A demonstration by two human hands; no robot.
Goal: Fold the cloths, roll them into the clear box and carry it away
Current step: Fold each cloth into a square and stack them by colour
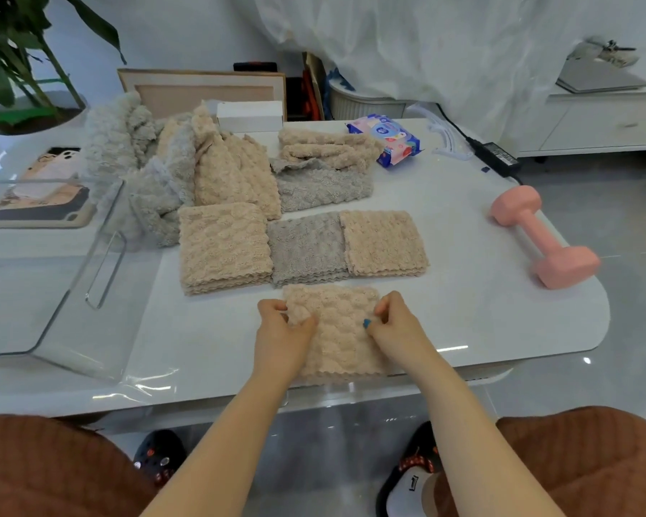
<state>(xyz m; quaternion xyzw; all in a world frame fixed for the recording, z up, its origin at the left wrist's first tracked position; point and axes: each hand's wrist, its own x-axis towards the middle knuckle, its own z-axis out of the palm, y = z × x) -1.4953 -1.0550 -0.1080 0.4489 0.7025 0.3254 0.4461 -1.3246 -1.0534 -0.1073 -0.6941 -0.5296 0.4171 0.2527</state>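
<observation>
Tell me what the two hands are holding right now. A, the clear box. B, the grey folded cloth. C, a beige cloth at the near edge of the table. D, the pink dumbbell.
C: the left hand and the right hand each pinch a side of the beige cloth, which lies flat at the near edge of the table.

No legible text; print on blue wipes pack point(392, 141) blurred.
</observation>
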